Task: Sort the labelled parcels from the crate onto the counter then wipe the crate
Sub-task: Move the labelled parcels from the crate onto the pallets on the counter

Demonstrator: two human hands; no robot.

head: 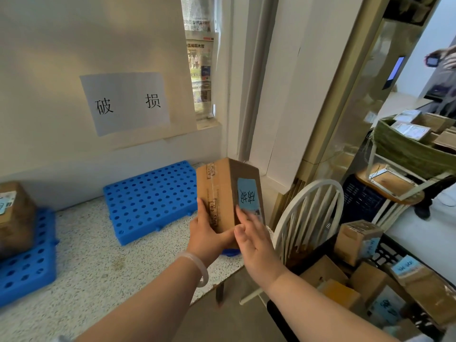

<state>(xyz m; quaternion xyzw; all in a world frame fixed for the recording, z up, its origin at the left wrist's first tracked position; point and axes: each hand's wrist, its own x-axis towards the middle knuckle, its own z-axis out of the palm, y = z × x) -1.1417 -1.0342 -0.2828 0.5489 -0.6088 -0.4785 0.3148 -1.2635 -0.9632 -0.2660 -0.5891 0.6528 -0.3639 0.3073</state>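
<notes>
The person is holding a cardboard parcel (225,193) up in the air with both hands, just above the right end of the speckled counter (98,255) and in front of the nearer edge of a blue perforated pad (150,198). The parcel is standing roughly on end, tilting slightly, with a blue label (247,195) showing on its right-hand face and clear tape running down the face next to it. The left hand (209,233), with a pale bangle (198,266) sitting on its wrist, is cupping the parcel's lower end, its fingers wrapping round the taped side and gripping it. The right hand (255,243) is lying against the labelled face with its fingers stretched out fairly straight, the tips touching the label's lower edge, pressing rather than clutching. On the wall behind, a paper sign (125,102) is hanging above the pad. Far to the left, 1 more box (14,213) is resting on a second blue pad (27,265). Down at the right, beside a white chair (308,213), the black crate (388,253) is holding several more labelled boxes (357,240).
</notes>
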